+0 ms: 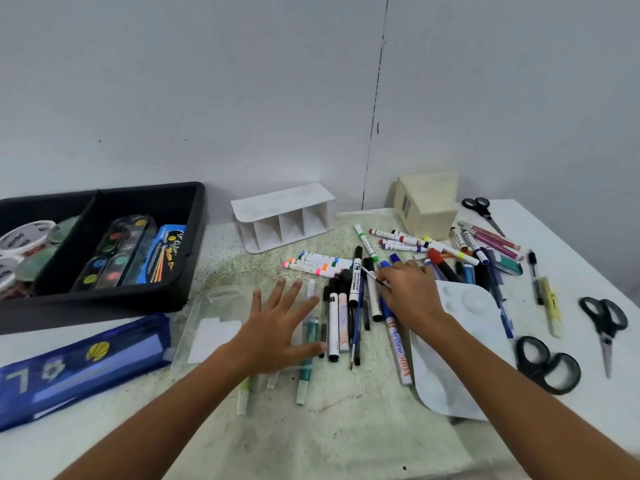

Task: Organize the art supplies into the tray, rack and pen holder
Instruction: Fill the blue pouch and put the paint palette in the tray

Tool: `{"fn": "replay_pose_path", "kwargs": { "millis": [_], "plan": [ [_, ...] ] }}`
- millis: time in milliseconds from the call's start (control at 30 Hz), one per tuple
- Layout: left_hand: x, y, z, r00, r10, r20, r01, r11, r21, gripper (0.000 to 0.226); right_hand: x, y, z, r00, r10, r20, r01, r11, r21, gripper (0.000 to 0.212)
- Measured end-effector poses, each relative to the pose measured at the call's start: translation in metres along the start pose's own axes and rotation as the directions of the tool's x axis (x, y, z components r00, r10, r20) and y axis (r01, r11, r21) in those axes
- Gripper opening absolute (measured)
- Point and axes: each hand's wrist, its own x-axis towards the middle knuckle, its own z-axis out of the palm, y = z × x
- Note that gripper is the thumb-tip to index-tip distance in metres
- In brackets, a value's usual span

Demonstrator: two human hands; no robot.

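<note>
Pale grey wall [207, 81] (dark vertical seam), speckled white table [346, 438]

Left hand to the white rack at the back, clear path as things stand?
Probably yes. The left hand is open above the pens, and the mat between it and the white rack looks bare; the black tray sits off to the side.

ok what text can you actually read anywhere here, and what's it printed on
"Artline 500A": red lettering on the white marker by the right hand.
"L": white letter on the blue pencil case.
Too blurred to read: script on the blue brush pack in the black tray, jar lids, black-capped whiteboard marker, small marker labels.
</note>
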Motion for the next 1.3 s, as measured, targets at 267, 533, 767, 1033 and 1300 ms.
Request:
{"fn": "replay_pose_path", "kwargs": {
  "millis": [267, 533, 767, 1033, 1300],
  "plan": [
    [-0.005, -0.011, 0.006, 0.995, 0.080, -0.060, -0.084, 0.995, -0.055, 0.089, 0.018, -0.007, -0.003, 0.994, -0.106, 0.029, 0.091, 0.939, 0.332, 0.031],
    [-0.005, -0.011, 0.008, 0.994, 0.069, -0.085, -0.077, 0.993, -0.092, 0.091, 0.031, -0.039, 0.010, 0.992, -0.097, 0.085, 0.089, 0.992, 0.094, 0.045],
    [-0.003, -0.012, 0.007, 0.997, 0.043, -0.061, -0.050, 0.993, -0.105, 0.089, 0.018, -0.050, 0.009, 0.997, -0.067, -0.042, 0.076, 0.954, 0.290, 0.035],
    [-0.001, -0.010, -0.001, 0.997, 0.026, -0.075, -0.035, 0.991, -0.128, 0.094, -0.015, -0.062, 0.003, 0.989, -0.133, -0.061, 0.144, 0.821, 0.552, 0.033],
    [-0.069, -0.031, -0.022, 0.953, -0.117, -0.281, 0.062, 0.978, -0.197, 0.077, -0.023, -0.103, -0.008, 0.954, -0.294, -0.058, 0.275, 0.783, 0.557, 0.035]
  ]
}}
